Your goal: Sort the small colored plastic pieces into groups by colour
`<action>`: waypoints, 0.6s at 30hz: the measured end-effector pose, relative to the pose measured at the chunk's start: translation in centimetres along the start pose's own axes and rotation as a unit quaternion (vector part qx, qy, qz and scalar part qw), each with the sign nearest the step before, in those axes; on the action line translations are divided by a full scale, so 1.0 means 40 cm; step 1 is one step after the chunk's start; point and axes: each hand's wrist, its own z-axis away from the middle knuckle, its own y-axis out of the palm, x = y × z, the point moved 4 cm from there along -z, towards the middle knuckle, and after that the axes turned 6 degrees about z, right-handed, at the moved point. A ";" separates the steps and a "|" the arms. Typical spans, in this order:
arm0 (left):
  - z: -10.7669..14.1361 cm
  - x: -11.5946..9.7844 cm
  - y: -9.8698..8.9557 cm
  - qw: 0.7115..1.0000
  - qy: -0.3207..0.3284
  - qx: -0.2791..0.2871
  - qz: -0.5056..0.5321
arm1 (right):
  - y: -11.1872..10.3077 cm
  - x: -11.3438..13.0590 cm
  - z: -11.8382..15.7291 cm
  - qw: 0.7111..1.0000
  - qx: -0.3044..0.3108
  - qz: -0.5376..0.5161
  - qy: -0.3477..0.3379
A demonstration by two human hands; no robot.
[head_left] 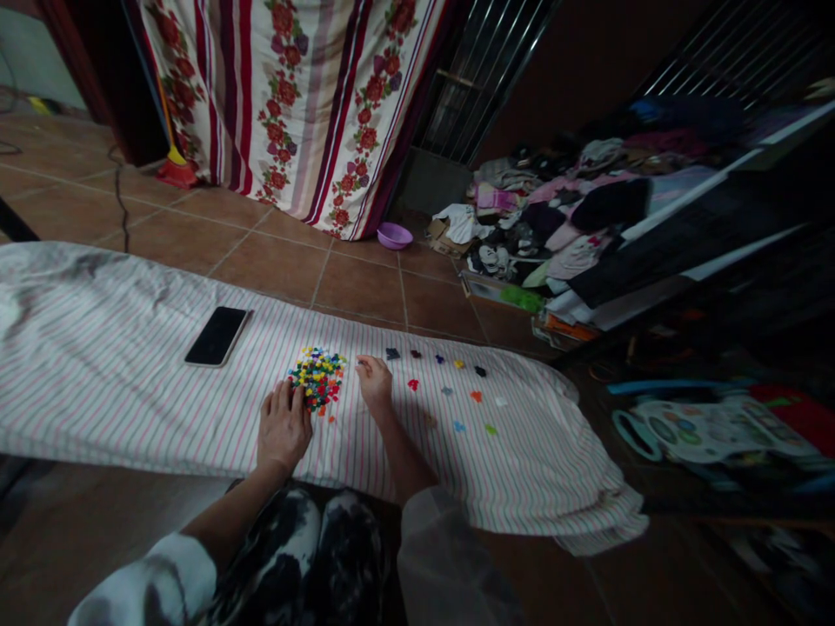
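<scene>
A mixed pile of small coloured pieces (319, 376) lies on a striped cloth (163, 409). My left hand (285, 426) rests palm down at the pile's near left edge, fingers stretched out and touching its side. To the right of the pile, my right hand (376, 382) is closed in a pinch, with a small dark piece (361, 362) at its fingertips. Beyond it are little groups sorted by colour, among them a grey group (392, 353), a red group (413, 384), an orange group (476, 396), a yellow group (459, 364) and a green group (490, 429).
A phone (217, 336) lies on the cloth left of the pile. Past the far edge, a purple basin (395, 236) sits on the tiled floor before a flowered curtain (280, 104). Heaped clothes (554, 200) are at the back right, a colourful board (704, 426) at the right.
</scene>
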 end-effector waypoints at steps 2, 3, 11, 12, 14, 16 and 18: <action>0.001 0.001 0.002 1.000 0.001 -0.002 0.004 | -0.012 -0.017 -0.011 1.000 -0.009 0.004 0.003; 0.001 0.001 0.003 1.000 0.002 -0.004 0.005 | -0.018 -0.026 -0.017 1.000 -0.015 0.008 0.006; -0.001 -0.001 -0.001 1.000 0.003 0.003 0.001 | -0.078 -0.104 -0.069 0.996 -0.071 0.043 0.044; -0.001 -0.001 -0.001 1.000 0.002 0.006 0.001 | -0.085 -0.112 -0.076 0.995 -0.074 0.045 0.048; -0.002 0.000 0.000 1.000 0.000 0.008 0.002 | -0.097 -0.129 -0.089 0.994 -0.079 0.046 0.055; -0.001 0.001 0.001 1.000 -0.001 0.006 0.004 | -0.106 -0.144 -0.099 0.994 -0.084 0.050 0.058; -0.001 0.003 0.003 1.000 0.001 0.001 0.002 | -0.112 -0.157 -0.108 0.993 -0.087 0.062 0.058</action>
